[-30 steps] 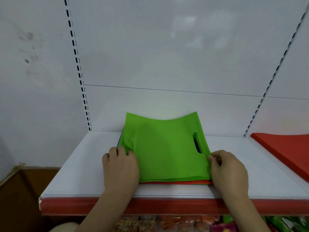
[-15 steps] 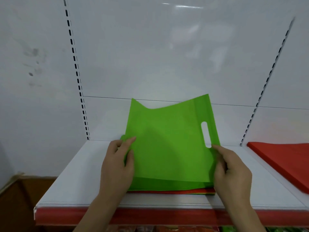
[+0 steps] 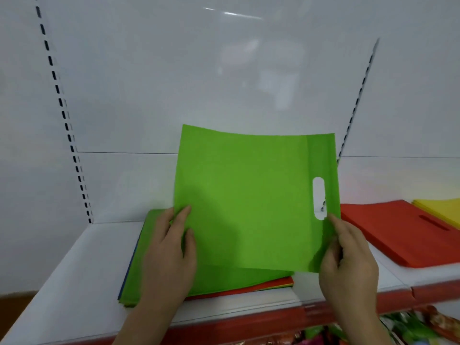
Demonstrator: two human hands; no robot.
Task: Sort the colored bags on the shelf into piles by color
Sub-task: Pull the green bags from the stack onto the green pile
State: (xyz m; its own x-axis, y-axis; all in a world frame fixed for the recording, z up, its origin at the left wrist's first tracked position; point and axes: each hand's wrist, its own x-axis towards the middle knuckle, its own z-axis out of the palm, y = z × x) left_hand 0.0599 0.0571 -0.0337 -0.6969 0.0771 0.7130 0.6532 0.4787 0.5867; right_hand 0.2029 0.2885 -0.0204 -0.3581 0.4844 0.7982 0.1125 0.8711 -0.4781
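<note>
A flat green bag (image 3: 254, 195) with a cut-out handle slot is lifted upright off a mixed stack of bags (image 3: 224, 286) whose top sheet is also green, with red, yellow and blue edges below. My left hand (image 3: 169, 255) pinches the bag's lower left edge, thumb on its front. Its lower right edge, just under the slot, is pinched by my right hand (image 3: 348, 267). To the right on the white shelf (image 3: 74, 282) lie a red pile (image 3: 403, 232) and a yellow pile (image 3: 443, 207).
The shelf has a red front strip (image 3: 249, 327) and a white back panel with slotted uprights (image 3: 62, 113) on both sides. Colourful packaged goods (image 3: 410, 329) show on the level below, at the lower right.
Both hands have raised the top green bag from flat on the stack to upright and shifted it to the right. The view has swung right, revealing the yellow pile.
</note>
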